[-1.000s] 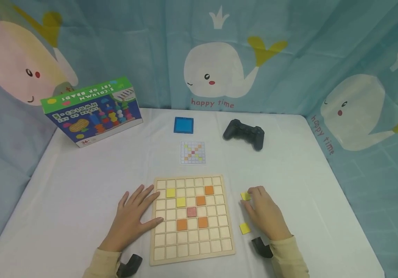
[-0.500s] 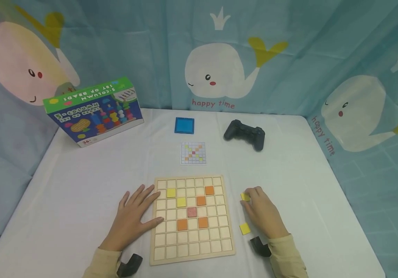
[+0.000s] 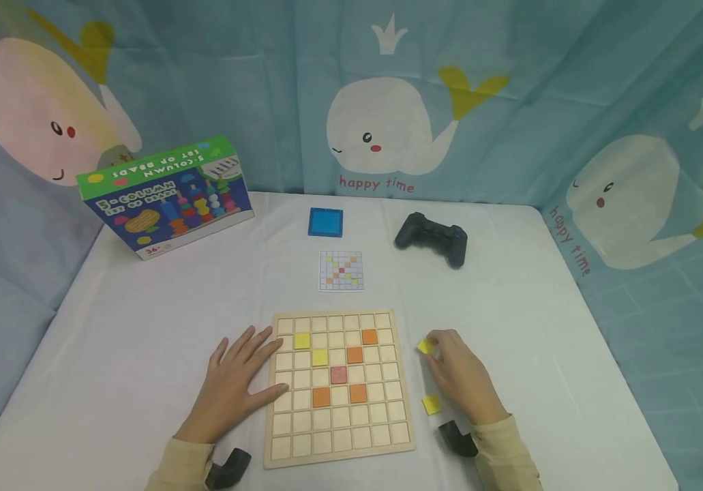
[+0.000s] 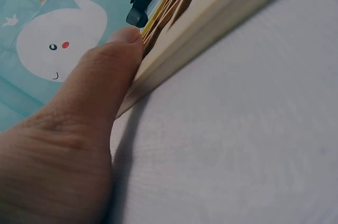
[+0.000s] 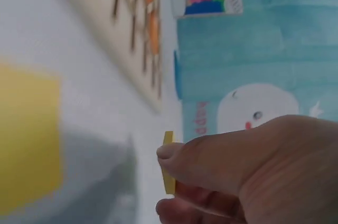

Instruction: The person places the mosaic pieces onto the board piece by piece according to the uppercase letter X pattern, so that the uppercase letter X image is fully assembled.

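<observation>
Pinching yellow tile (image 3: 425, 346) tilted on edge, right hand (image 3: 463, 377), beside board (image 3: 340, 386)

A table (image 3: 142, 327) covered with a white cloth fills the lower part of the head view, its far corners rounded. Behind it and along both sides hangs a blue-green curtain (image 3: 253, 82) with fold creases, printed with white whales with yellow tails, small crowns and the red words "happy time". One whale at the upper left is pinkish. The light is soft and even, with faint shadows on the cloth
</observation>
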### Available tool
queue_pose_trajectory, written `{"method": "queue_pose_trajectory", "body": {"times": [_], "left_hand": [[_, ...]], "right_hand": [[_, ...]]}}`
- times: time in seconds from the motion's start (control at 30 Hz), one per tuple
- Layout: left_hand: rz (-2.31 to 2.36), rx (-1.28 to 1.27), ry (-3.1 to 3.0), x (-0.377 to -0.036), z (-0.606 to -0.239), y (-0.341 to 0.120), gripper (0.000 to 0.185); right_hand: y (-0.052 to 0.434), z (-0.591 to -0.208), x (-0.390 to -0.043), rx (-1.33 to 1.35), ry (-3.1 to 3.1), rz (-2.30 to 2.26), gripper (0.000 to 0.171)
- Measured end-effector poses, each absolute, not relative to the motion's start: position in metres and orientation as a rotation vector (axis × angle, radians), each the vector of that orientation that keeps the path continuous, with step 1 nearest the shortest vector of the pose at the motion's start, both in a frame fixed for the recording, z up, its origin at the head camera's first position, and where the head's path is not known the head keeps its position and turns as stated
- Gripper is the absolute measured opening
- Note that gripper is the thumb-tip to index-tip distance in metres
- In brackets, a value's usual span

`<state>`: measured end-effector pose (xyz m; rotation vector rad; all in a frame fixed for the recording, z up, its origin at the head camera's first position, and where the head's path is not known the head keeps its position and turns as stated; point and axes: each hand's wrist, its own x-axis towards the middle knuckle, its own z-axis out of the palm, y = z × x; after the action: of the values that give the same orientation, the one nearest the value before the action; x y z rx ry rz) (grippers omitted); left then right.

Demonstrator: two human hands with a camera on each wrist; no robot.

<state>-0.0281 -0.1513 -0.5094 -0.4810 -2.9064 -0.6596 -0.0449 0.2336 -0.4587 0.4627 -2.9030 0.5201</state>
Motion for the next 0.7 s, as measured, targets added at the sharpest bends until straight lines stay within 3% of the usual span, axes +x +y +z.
{"method": "queue_pose_trajectory", "body": {"times": [0.13, 0.47, 0.7], "left_hand": [[-0.661, -0.479, -2.920, -0.028, -0.510, -0.152, 0.079], [-0.654, -0.484, -2.922, -0.029, -0.511, -0.154, 0.079], [-0.657, -0.503, -2.910, -0.028, -0.510, -0.153, 0.078]], "right_hand": [[0.221, -0.449, -0.042, 0.576, -2.860, 0.571, 0.032], [0.164, -0.439, -0.041, 1.175, -2.629, 0.664, 0.020], [0.127, -0.439, -0.029, 1.377, -2.580, 0.643, 0.018]]}}
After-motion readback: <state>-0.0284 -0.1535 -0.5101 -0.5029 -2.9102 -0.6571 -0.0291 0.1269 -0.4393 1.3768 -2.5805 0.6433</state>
